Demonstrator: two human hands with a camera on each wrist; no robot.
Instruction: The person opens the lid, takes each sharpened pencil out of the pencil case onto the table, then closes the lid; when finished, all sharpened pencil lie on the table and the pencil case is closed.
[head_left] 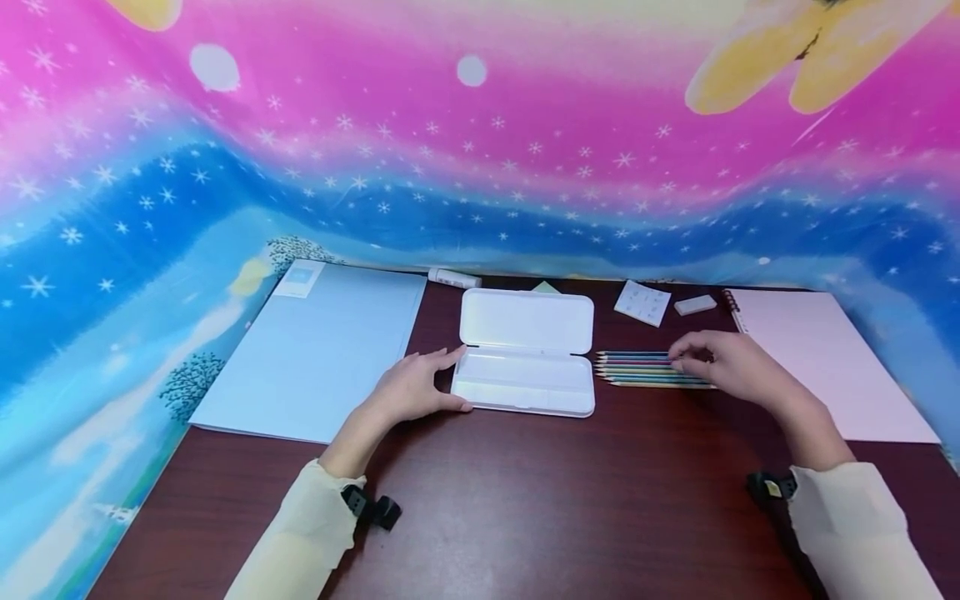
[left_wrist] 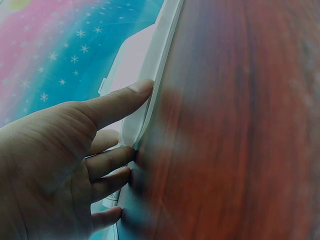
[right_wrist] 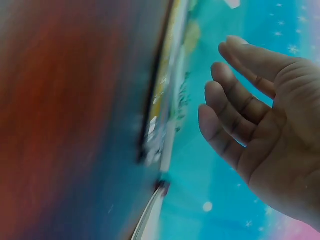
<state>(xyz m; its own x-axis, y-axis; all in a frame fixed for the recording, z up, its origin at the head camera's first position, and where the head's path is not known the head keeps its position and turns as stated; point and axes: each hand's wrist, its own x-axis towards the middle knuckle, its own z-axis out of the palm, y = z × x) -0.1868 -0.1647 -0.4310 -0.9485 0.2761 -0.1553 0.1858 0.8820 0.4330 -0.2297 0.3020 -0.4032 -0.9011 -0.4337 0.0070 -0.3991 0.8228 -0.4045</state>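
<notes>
A white pencil case lies with its lid up, and nothing is seen inside. My left hand holds its left end, thumb at the front edge and fingers at the back. In the left wrist view the thumb of the left hand presses the case's rim. Several colored pencils lie side by side right of the case, tips toward it. My right hand is over their right ends. In the right wrist view the right hand has loosely bent fingers, apart from the pencils, holding nothing.
A light blue folder lies at the left, a pink spiral notebook at the right. Behind are a white tube, a patterned paper square and a white eraser. A printed cloth hangs around the table.
</notes>
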